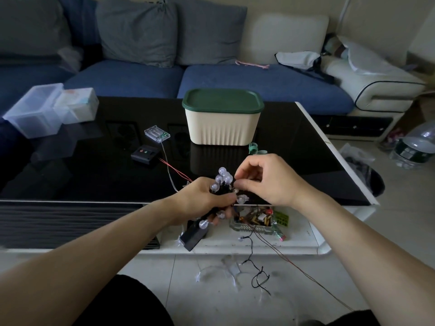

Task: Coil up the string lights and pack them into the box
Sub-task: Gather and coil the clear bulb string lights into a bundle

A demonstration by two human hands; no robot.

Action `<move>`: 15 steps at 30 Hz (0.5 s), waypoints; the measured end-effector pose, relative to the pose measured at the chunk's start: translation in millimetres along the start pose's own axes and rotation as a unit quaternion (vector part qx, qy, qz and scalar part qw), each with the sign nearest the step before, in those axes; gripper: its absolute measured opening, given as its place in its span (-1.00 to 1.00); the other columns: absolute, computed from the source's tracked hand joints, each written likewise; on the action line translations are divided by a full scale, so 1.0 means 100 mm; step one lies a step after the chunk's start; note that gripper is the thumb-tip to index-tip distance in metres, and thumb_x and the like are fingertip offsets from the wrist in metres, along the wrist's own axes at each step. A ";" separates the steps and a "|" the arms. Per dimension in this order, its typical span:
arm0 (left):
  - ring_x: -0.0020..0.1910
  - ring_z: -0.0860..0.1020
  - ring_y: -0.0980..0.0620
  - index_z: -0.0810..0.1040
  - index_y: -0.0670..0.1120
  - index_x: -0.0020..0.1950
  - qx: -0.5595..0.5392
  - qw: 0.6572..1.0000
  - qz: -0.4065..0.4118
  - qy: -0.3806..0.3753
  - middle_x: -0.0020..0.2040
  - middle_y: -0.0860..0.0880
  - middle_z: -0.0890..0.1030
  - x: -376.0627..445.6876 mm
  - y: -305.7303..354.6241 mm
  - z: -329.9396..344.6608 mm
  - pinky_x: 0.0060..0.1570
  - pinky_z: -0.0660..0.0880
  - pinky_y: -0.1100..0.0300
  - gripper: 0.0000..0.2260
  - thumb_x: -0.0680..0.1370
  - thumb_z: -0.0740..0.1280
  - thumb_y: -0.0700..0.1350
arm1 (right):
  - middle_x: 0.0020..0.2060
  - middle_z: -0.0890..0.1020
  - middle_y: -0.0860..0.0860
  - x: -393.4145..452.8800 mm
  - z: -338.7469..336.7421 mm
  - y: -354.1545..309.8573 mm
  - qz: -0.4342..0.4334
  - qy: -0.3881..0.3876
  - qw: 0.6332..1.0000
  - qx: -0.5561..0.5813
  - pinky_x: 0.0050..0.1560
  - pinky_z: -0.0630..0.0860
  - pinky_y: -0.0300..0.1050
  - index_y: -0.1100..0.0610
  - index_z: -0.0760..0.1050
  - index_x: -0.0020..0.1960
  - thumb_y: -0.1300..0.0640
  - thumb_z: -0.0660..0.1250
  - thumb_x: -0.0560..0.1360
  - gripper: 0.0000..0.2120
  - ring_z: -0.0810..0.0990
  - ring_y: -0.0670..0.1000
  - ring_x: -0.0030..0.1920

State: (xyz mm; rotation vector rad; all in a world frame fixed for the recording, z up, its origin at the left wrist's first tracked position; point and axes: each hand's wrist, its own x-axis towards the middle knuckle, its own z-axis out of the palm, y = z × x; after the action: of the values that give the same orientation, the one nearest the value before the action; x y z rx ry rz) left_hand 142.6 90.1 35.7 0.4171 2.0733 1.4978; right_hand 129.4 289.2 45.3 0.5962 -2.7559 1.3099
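Left hand (202, 201) grips the string lights (223, 178) coil at the table's (94, 172) near edge, right hand (266, 180) pinches the strand; wrap evenly, draw in slack hanging off that edge.

Black table (294, 147): lidded box (222, 121), battery case (157, 133) (clear), probably remote (145, 154).

No text can be read with certainty. A yellow-green label (281, 218) on the lower shelf, near the right edge of the coffee table (317, 147), carries dark print, too blurred to read.
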 end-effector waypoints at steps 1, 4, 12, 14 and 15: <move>-0.51 0.49 0.02 0.55 -0.21 -0.23 0.025 1.000 -0.008 -0.004 -0.43 -0.03 0.59 0.01 -0.02 0.00 -0.44 0.45 0.25 -0.73 0.63 0.29 -0.14 | -0.25 0.68 -0.08 0.00 -0.02 0.02 0.006 -0.014 1.000 -0.022 -0.19 0.54 -0.32 0.08 0.67 -0.13 0.16 0.57 0.42 -0.91 0.62 -0.18 -0.25; -0.47 0.52 -0.03 0.56 -0.33 -0.11 0.071 0.997 -0.036 -0.008 -0.35 -0.09 0.63 0.03 -0.08 -0.02 -0.36 0.51 0.17 -0.68 0.64 0.29 -0.07 | -0.30 0.67 -0.06 -0.02 -0.02 0.05 0.030 -0.036 0.996 -0.074 -0.29 0.48 -0.33 0.05 0.67 -0.20 0.04 0.58 0.41 -0.88 0.55 -0.21 -0.34; -0.53 0.46 -0.08 0.38 -0.16 -0.29 -0.141 0.986 -0.090 -0.005 -0.41 -0.19 0.53 0.07 -0.08 -0.09 -0.48 0.35 0.18 -0.69 0.59 0.23 -0.02 | -0.39 0.66 0.05 -0.02 -0.09 0.21 0.153 -0.131 0.974 -0.105 -0.24 0.52 -0.06 0.05 0.63 -0.27 -0.37 0.32 0.45 -0.51 0.58 -0.05 -0.39; -0.48 0.45 -0.08 0.38 -0.14 -0.31 -0.196 0.976 -0.089 -0.028 -0.40 -0.18 0.50 0.04 -0.06 -0.10 -0.41 0.38 0.18 -0.75 0.49 0.27 -0.02 | -0.45 0.63 0.03 -0.04 -0.07 0.23 0.178 -0.145 0.970 -0.082 -0.20 0.53 -0.02 0.06 0.60 -0.30 -0.45 0.24 0.40 -0.43 0.57 -0.05 -0.42; -0.44 0.46 -0.07 0.43 -0.16 -0.31 -0.198 0.976 -0.077 -0.043 -0.38 -0.18 0.50 0.04 -0.07 -0.11 -0.35 0.41 0.18 -0.78 0.45 0.30 -0.05 | -0.49 0.61 0.00 -0.05 -0.07 0.24 0.179 -0.146 0.970 -0.075 -0.20 0.51 -0.03 0.05 0.59 -0.31 -0.45 0.23 0.40 -0.43 0.55 -0.08 -0.44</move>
State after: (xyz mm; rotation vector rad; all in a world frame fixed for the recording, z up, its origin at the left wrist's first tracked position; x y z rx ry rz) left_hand 133.5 81.1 30.9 0.1592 1.6455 1.7131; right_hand 124.4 309.8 31.2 0.3110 -3.2912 1.1239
